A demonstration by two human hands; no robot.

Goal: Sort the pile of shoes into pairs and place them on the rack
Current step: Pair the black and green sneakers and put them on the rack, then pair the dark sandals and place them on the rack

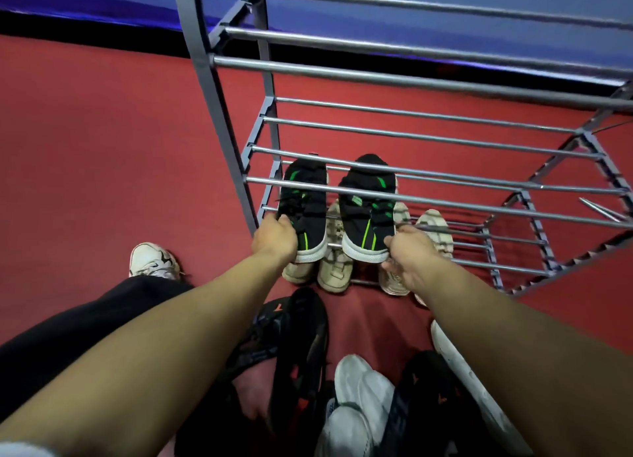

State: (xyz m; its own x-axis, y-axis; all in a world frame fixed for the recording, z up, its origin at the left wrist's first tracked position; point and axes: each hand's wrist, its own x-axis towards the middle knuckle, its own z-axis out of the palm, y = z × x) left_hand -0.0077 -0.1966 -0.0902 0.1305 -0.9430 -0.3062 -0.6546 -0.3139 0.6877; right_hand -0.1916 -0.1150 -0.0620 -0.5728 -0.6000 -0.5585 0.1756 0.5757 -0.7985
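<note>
A grey metal shoe rack [411,76] with several tiers of bars stands before me. Two black sneakers with green stripes and white soles lie side by side on a lower tier. My left hand [274,239] grips the heel of the left black-green sneaker [305,196]. My right hand [409,251] grips the heel of the right black-green sneaker [368,213]. Beneath them, on the lowest tier, sit two pairs of beige shoes [334,271], partly hidden by my hands and the sneakers.
On the red floor near me lies a pile: black shoes with orange marks [298,350], white shoes [359,398], another black shoe [428,388] and a white sole [459,364] under my right forearm. My own white sneaker [152,259] and dark trouser leg are at left.
</note>
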